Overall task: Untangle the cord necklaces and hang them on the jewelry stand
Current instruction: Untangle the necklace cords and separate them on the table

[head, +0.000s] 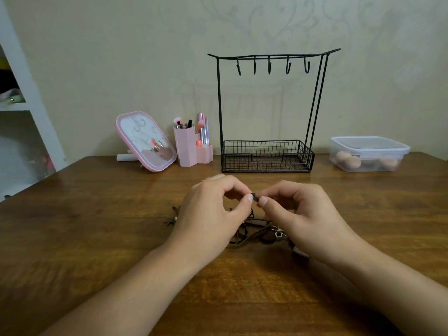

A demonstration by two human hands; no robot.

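Above the cord tangle (252,229), both hands pinch one knot (255,196).

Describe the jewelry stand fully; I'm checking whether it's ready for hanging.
The jewelry stand is black wire that looks like metal, standing upright on the wooden table near the wall. Thin uprights carry a slightly curved top bar with five hooks, all bare. Its base is a rectangular mesh basket with a dipped front edge, seemingly empty. Neither hand touches it.
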